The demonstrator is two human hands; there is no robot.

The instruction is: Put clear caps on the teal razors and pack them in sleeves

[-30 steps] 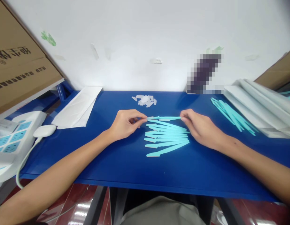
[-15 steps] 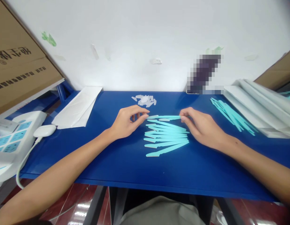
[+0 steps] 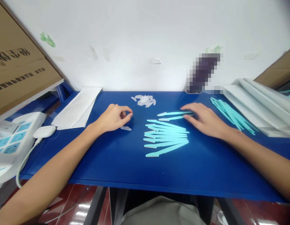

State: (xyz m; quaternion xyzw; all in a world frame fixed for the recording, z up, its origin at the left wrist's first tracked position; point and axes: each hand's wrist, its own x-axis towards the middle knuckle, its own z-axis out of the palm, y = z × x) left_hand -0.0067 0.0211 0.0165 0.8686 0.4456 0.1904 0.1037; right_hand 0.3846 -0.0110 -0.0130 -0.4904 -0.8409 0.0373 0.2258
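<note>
Two turquoise eyebrow razors lie side by side, an upper razor [image 3: 174, 113] and a lower razor [image 3: 171, 118] whose blade end looks whitish. Over their handle ends is my right hand [image 3: 203, 120], thumb and index finger apart. My left hand [image 3: 115, 117] hovers farther left with its fingers curled, a small gap showing between thumb and index tips. Just below it sits a small translucent blade cap [image 3: 126, 128], apart from the fingertips. Nearer to me, several turquoise razors [image 3: 168, 136] are fanned out, blade ends to the left.
Translucent caps [image 3: 145, 100] are heaped near the wall. More turquoise razors [image 3: 231, 114] lie at right beside white plastic bags [image 3: 257, 109]. At left are a flat white bag [image 3: 76, 107], a power strip [image 3: 15, 137] and a cardboard box [image 3: 20, 59]. A pixelated dark object [image 3: 203, 73] leans on the wall.
My left hand has moved left, away from the razors, and a cap now lies below it. My right hand has shifted slightly right and its fingers have parted from the upper razor.
</note>
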